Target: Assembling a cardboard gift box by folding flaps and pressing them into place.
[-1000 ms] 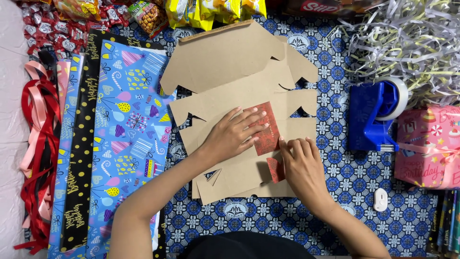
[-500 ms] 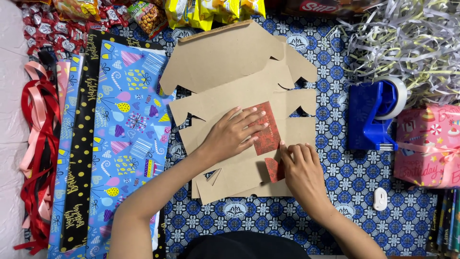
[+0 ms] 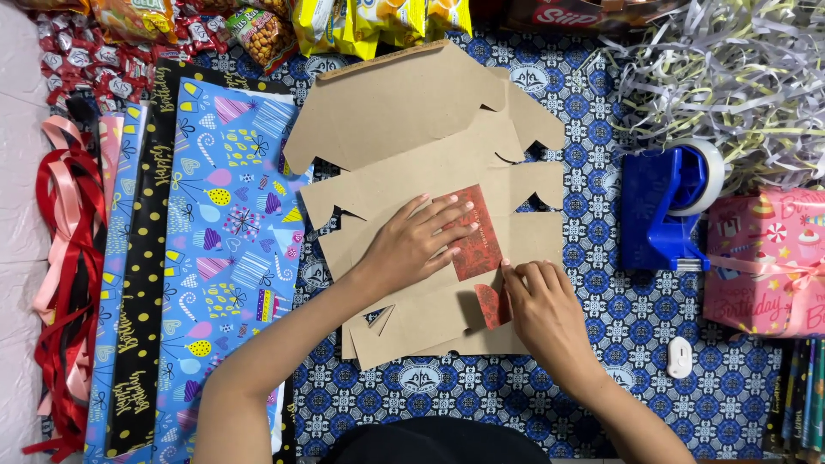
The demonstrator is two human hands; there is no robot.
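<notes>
Little is changed from 0.5 s ago. The flattened cardboard box blanks (image 3: 412,172) are kept stacked on the patterned bench (image 3: 601,344). The red card (image 3: 478,236) is still pressed flat on the cardboard by the left hand (image 3: 412,245), fingers (image 3: 447,215) spread. Its lower corner is pinched by the right hand (image 3: 541,305), shifted barely.

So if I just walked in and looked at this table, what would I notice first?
Probably the two hands in the middle: the left hand lies flat on a red patterned card on a stack of flat brown cardboard, while the right hand pinches the card's lower edge. Next, the bright blue party wrapping paper to the left, and the blue tape dispenser to the right under a heap of shredded paper.
</notes>
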